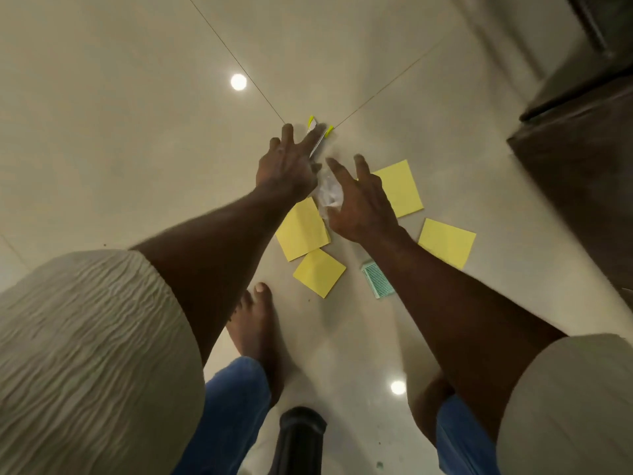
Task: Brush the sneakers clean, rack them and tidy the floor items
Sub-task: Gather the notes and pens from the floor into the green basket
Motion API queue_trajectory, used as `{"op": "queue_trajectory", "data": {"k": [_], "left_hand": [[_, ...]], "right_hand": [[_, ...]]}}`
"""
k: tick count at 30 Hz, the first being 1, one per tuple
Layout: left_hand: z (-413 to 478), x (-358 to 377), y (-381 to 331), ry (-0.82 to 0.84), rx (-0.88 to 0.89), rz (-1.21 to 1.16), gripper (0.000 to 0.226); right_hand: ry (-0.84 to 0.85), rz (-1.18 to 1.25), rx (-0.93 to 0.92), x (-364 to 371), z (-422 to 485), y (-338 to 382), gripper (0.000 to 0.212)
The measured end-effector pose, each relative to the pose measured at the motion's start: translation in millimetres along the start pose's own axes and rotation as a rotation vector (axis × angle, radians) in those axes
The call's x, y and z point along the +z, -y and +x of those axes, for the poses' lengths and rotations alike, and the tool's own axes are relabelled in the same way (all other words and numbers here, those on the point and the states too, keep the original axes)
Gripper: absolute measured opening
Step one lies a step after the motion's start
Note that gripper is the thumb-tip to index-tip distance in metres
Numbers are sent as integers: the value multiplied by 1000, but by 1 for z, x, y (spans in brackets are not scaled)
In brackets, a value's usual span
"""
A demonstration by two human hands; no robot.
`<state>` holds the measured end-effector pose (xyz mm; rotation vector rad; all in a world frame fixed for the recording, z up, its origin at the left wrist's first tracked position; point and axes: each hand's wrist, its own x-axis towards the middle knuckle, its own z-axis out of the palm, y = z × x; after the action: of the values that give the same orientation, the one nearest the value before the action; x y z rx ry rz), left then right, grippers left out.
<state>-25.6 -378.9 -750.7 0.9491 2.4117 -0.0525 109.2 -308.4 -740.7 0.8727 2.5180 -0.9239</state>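
Between the spread-fingered, empty left hand [286,169] and right hand [359,204] sits crumpled clear plastic [329,193]; yellow paper squares [303,231] lie beneath both; a teal brush [376,279] lies beside the right forearm.

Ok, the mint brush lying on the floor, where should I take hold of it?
From above, pinch the mint brush across its long side edges, mid-length. It lies flat on the floor, ribbed face up, so only the edges offer a grip.

A forearm [455,303] hides part of the green brush [376,279]; the bottom edge cuts off a black tube [301,440].
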Motion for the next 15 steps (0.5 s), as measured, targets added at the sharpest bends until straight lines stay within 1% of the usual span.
{"op": "queue_trajectory", "data": {"k": [3,7,9,12,13,15], "left_hand": [[15,15,1,29,40,-22,66],[22,31,-4,-67,42,-41,64],[25,33,-10,-95,46,-16,64],[31,32,-16,-95,18,24,63],[32,32,-17,-88,7,18,63],[30,30,-21,-74,-10,-10,61]], "right_hand": [[1,5,13,18,13,-1,82],[-59,39,26,37,18,-6,81],[-105,39,9,42,18,-7,72],[-170,41,1,47,19,-9,47],[-172,55,7,46,18,-10,41],[-143,66,24,43,16,-13,37]]}}
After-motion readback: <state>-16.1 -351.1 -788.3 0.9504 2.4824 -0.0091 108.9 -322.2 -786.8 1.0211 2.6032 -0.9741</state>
